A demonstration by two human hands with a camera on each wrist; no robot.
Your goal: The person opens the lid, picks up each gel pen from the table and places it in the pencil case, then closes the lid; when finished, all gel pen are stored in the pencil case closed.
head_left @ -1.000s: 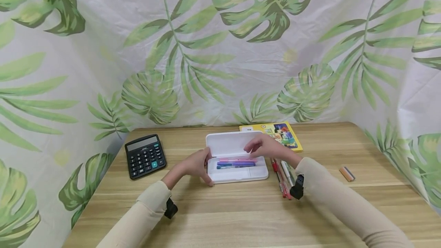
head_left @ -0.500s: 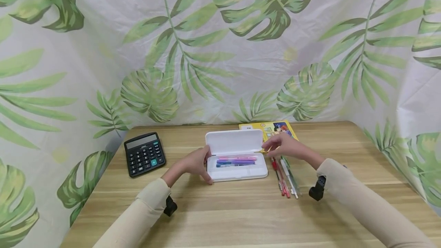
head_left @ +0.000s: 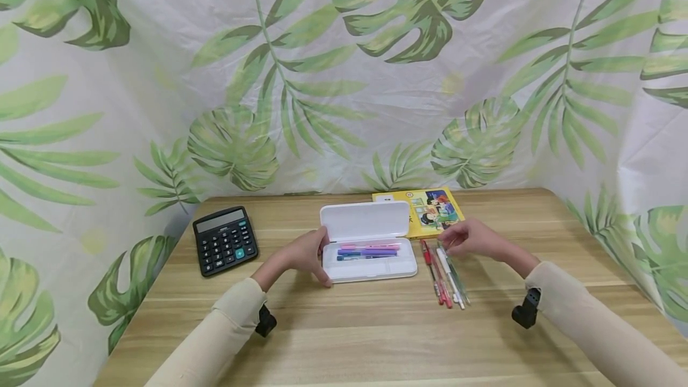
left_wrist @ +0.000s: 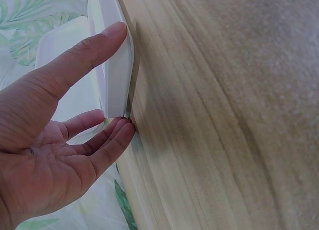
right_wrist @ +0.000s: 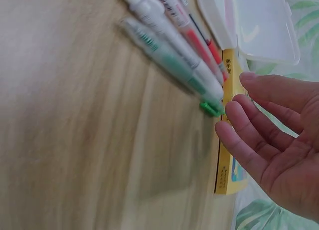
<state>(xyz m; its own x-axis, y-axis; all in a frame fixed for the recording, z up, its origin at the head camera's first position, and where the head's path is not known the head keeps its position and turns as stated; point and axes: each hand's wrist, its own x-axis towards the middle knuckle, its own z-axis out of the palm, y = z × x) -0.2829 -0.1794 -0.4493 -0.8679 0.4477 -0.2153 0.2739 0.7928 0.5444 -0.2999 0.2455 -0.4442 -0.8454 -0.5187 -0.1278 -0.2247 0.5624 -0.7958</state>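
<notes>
A white pencil case (head_left: 395, 267) lies with its lid raised, holding several pink, purple and blue pens (head_left: 371, 251). My left hand (head_left: 307, 255) grips its left end; in the left wrist view, the thumb presses the front wall (left_wrist: 117, 85) and the other fingers curl at the end. My right hand (head_left: 474, 239) is over the far end of a pen row, fingers loosely bent, holding nothing. Nearest it in the right wrist view is a green pen (right_wrist: 172, 65), beside a white pen (right_wrist: 164, 30) and red pens (right_wrist: 187, 23). A small gap separates the fingertips from the green pen.
A yellow picture book (head_left: 424, 220) lies behind the case and the pens. At the left stands a black calculator (head_left: 226, 242). A leaf-patterned curtain (head_left: 344, 106) hangs along the back edge of the wooden table (head_left: 365, 339).
My right hand has moved right, from above the pencil case to the far end of the loose pens, uncovering the book. My left hand keeps its grip on the case.
</notes>
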